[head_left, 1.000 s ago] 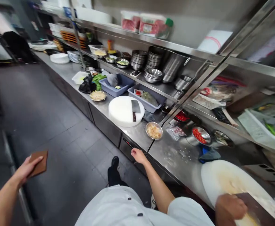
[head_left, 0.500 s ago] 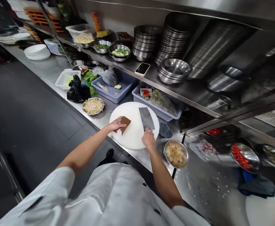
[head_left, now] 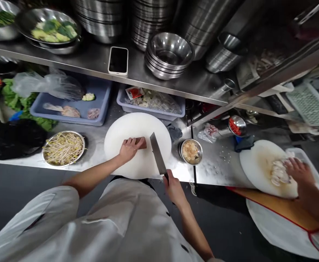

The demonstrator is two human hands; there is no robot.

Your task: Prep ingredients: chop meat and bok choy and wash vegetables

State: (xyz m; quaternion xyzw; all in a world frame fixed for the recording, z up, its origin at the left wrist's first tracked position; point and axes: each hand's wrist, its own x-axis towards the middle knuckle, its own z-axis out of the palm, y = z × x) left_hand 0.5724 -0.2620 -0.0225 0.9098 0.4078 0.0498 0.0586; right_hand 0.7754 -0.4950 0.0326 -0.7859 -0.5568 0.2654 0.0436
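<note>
- The step in hand, as I judge it, is steadying the brown block (head_left: 142, 143) on the white cutting board (head_left: 132, 127) while the cleaver (head_left: 158, 154) stands by, just to its right.
- The left hand (head_left: 128, 150) is closed over the block's left end, holding it to the board; the right hand (head_left: 174, 187) is wrapped round the cleaver's handle.
- The blade is slanted over the board, apart from the block; whether its lower edge touches the board I can't tell from here.
- Any cut from this position would call for bringing the blade leftward and tucking the left fingers well back.
- On the table (head_left: 216, 167), left of the board, a steel bowl (head_left: 63, 166) is heaped with bean sprouts (head_left: 63, 145).
- To the right, a smaller bowl (head_left: 200, 150) holds pale, peach-tinted pieces (head_left: 190, 150).
- Behind, the blue tray (head_left: 91, 103) has a plastic bag (head_left: 63, 85), some pinkish pieces (head_left: 71, 111) and a green-edged chunk (head_left: 88, 96) in it.
- The tray beside it, a lilac one (head_left: 148, 111), carries a red packet (head_left: 134, 92) and a clear bag (head_left: 162, 103), contents hard to make out.
- Up on the shelf (head_left: 136, 65), a wide bowl (head_left: 25, 22) holds green vegetable slices (head_left: 54, 31).
- Farther right, a bowl (head_left: 243, 125) holds chopped red pieces (head_left: 234, 124).
</note>
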